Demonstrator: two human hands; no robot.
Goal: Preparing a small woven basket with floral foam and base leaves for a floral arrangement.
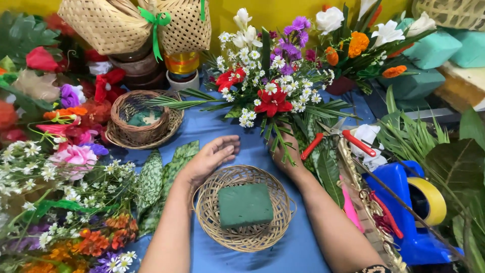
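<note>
A round wicker basket (208,222) lies on the blue table in front of me with a green foam block (245,205) in its middle. My left hand (211,157) hovers open, palm up, just above the basket's far left rim and holds nothing. My right hand (284,151) is shut on the stems of a flower arrangement (270,81) with red blooms, small white daisies, purple flowers and green fronds. The arrangement stands upright just beyond the basket.
Red-handled scissors (341,136) lie right of the arrangement. A second wicker basket (141,119) with foam sits at the back left. Loose artificial flowers (65,167) and patterned leaves (156,182) fill the left. A blue tape dispenser (417,207) with yellow tape stands at right.
</note>
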